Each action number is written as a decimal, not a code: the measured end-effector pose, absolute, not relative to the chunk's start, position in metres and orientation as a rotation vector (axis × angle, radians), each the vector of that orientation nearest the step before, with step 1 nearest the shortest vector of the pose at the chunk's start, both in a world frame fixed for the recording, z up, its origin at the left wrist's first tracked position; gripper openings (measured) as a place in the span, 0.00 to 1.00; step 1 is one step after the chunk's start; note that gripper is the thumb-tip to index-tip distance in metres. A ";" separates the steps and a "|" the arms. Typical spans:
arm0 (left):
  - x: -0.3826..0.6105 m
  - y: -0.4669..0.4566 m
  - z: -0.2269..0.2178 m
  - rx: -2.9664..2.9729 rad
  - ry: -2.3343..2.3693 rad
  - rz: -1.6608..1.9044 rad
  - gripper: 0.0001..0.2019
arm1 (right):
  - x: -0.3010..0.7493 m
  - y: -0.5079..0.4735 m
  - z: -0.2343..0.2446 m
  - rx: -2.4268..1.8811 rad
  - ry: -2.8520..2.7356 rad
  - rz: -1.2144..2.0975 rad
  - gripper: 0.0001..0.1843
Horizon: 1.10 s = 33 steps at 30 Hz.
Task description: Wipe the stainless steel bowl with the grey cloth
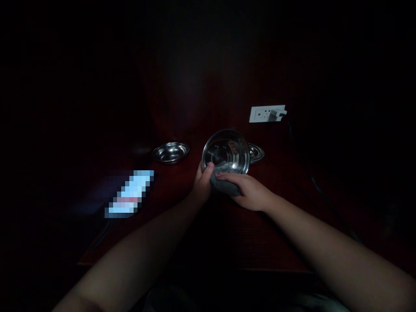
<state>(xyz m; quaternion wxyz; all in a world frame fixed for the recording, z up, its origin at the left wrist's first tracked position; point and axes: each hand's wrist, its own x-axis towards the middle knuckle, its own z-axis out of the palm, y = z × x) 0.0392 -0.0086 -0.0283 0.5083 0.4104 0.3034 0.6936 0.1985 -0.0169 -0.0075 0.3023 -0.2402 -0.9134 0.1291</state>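
Observation:
A shiny steel bowl (pixel 227 149) is held up over the dark red table, tilted so its inside faces me. My left hand (pixel 203 180) grips its lower left rim, thumb on the inner edge and the other fingers hidden behind. In my right hand (pixel 248 190) is a grey-green cloth (pixel 224 184), pressed against the bowl's lower rim. Part of the cloth reaches inside the bowl. Fingers of the right hand lie over the cloth, and some are out of sight.
On the table (pixel 260 242) a shallow steel dish (pixel 171 152) stands left of the bowl. Another steel dish or lid (pixel 257 153) is partly hidden behind it. A blurred-out bright screen (pixel 130 195) lies at left. A wall socket (pixel 267 113) holds a plug; a dark cable (pixel 316 186) runs down the right.

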 end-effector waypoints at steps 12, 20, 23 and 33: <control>0.039 -0.019 -0.022 0.988 0.608 1.526 0.27 | 0.197 -0.015 -0.012 -0.744 -2.307 0.206 0.38; 0.042 -0.021 -0.031 1.029 0.490 1.404 0.23 | 0.196 -0.017 -0.009 -0.713 -2.302 0.179 0.42; 0.042 -0.020 -0.033 0.989 0.490 1.426 0.20 | 0.196 -0.018 -0.008 -0.705 -2.328 0.206 0.38; 0.039 -0.014 -0.036 1.008 0.557 1.562 0.18 | 0.194 -0.019 -0.006 -0.631 -2.428 0.402 0.29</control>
